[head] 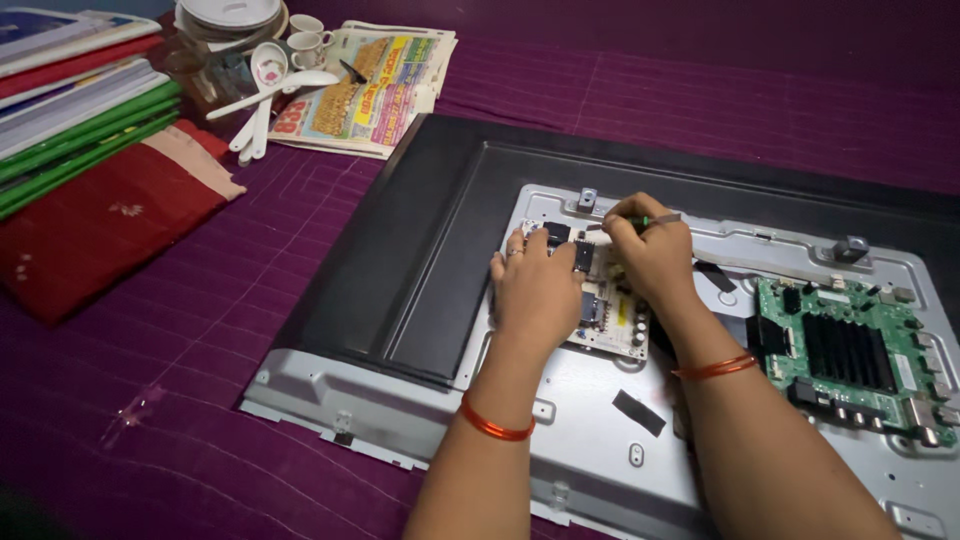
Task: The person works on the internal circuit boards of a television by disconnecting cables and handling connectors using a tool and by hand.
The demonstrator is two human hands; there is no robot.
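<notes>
A flat-screen set lies face down with its back cover off, showing a grey metal chassis (590, 420) inside a black frame (420, 230). My left hand (535, 290) rests flat on a pale power board (610, 320), fingers on its far edge. My right hand (650, 250) grips a thin screwdriver (660, 220) with a green band, its tip pointing left at the board's top edge. Both wrists wear red bangles.
A green main board (850, 350) with a black heat sink sits at the chassis right. A purple cloth (180, 380) covers the surface. Far left: newspaper (380, 90), white spoons and cups (270, 80), stacked books (70, 110), folded red cloth (90, 230).
</notes>
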